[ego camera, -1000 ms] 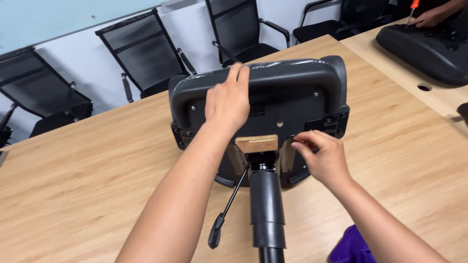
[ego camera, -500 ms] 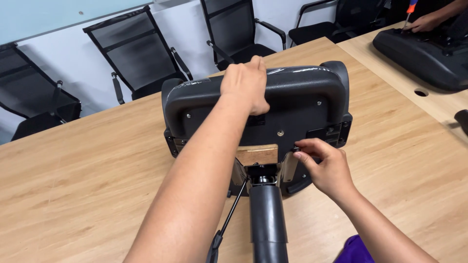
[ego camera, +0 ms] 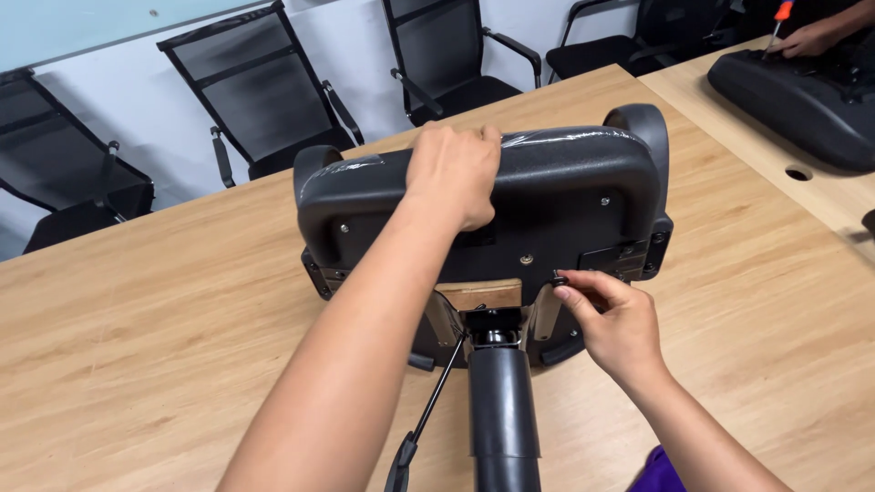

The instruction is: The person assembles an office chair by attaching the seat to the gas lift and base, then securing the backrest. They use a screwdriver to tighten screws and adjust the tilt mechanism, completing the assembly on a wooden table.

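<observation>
chair seat (ego camera: 565, 196): black, upturned | left hand (ego camera: 453, 173): clasped on its edge | right hand (ego camera: 617, 321): pinching small bolt (ego camera: 558, 279)

Single head view — close, angled down over table (ego camera: 137, 346)

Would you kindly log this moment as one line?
left hand: grips chair seat top edge | right hand: pinches small bolt at seat underside | table: wood

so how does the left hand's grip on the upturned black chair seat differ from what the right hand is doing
The left hand lies spread over the top edge of the upturned black plastic chair seat, fingers curled over it. The right hand sits lower, pinching a small dark fastener at the seat's underside with its fingertips. Both touch the same seat on the wooden table.
</observation>
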